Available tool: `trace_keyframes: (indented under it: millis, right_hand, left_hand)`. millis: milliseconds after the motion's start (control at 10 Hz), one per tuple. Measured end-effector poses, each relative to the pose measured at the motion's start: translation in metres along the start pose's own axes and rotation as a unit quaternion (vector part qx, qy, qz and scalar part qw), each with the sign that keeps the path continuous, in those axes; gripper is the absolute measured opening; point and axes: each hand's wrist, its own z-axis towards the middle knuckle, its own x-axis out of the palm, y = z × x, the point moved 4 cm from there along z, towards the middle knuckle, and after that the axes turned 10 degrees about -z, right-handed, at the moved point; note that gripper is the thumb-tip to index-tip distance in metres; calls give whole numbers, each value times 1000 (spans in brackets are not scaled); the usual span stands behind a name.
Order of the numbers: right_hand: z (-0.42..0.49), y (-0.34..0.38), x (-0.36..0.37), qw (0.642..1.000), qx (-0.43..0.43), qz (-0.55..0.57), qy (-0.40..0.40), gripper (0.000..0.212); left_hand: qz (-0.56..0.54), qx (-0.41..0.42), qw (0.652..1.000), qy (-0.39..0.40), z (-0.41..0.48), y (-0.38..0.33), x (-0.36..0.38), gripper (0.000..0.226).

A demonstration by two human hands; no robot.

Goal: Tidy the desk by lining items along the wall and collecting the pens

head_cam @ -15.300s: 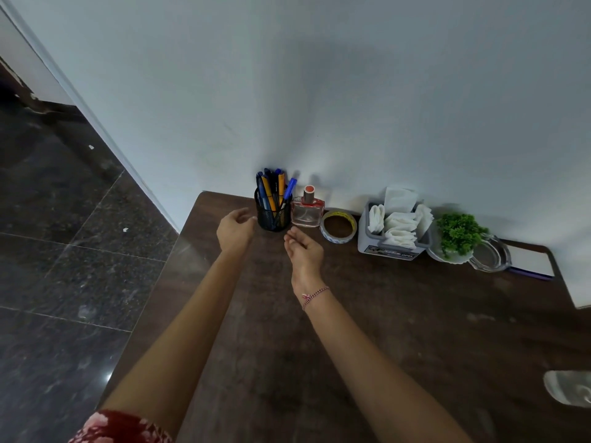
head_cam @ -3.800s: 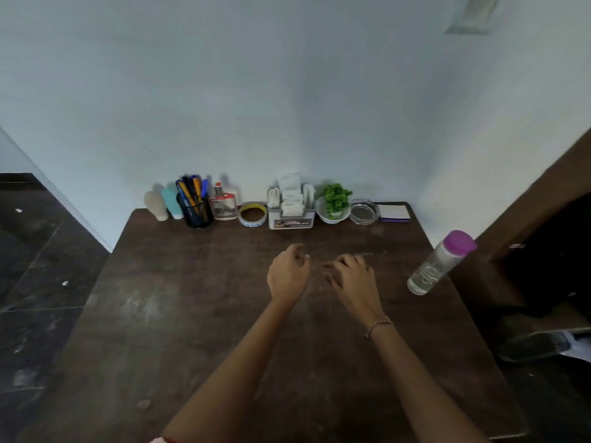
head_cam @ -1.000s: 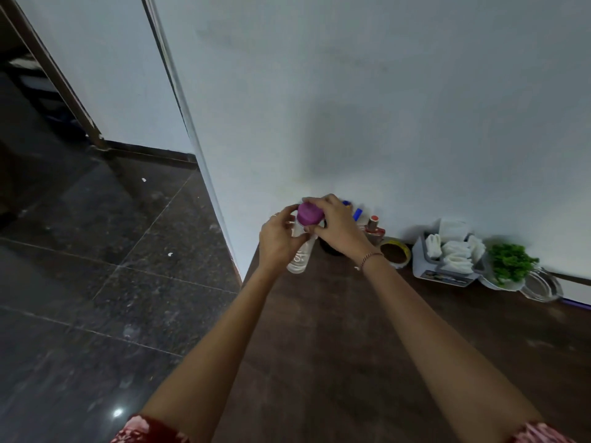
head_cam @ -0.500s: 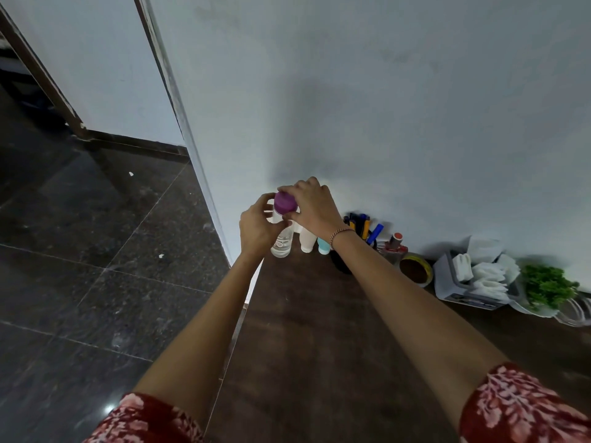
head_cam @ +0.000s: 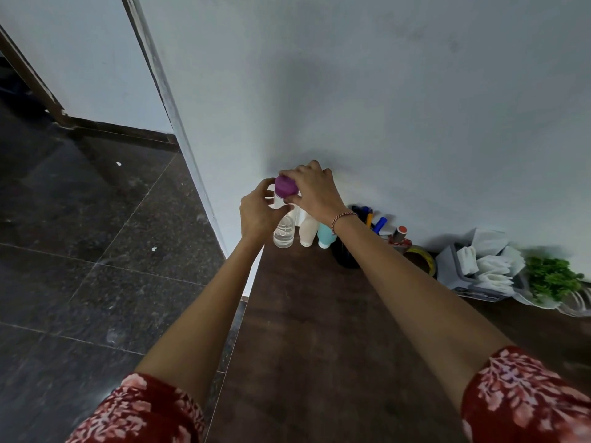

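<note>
A clear water bottle (head_cam: 284, 232) with a purple cap (head_cam: 285, 186) stands upright at the far left corner of the dark wooden desk (head_cam: 319, 330), against the wall. My right hand (head_cam: 315, 190) grips its cap from above. My left hand (head_cam: 259, 212) curls around the bottle's upper body. Right of the bottle stand a cream tube (head_cam: 308, 231) and a teal tube (head_cam: 326, 236). My right forearm partly hides the black pen holder (head_cam: 343, 255), whose pens (head_cam: 375, 220) stick up behind it.
Along the wall to the right follow a perfume bottle (head_cam: 399, 236), a tape roll (head_cam: 420, 259), a grey tissue box (head_cam: 479, 270) and a small green plant (head_cam: 551, 278). The desk's left edge drops to a dark tiled floor (head_cam: 96, 251). A wall corner (head_cam: 179, 123) rises just left of the bottle.
Both hands carried the bottle left along the wall, past the pen holder and tubes, and it now stands on the desk at the left end of the row.
</note>
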Motion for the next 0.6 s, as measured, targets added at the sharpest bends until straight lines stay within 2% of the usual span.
trace_keyframes:
  millis: [300,400,500,600]
  right_hand:
    - [-7,4,6,1000,1,-1,-1,58]
    - [-10,4,8,1000,-11,-24,2,61]
    - [-19,3,-1,1000,-9,2,-9,61]
    - [-36,4,-1,998,6,38,-49,58]
  left_hand:
    - [69,1,997,16,-7,-5,-1,55]
    - [100,-5,995,26,-8,-3,-2,62]
    - [183,-24,980,70,-14,-4,-4,78]
    - [238,-52,965,93,-27,5,-3,83]
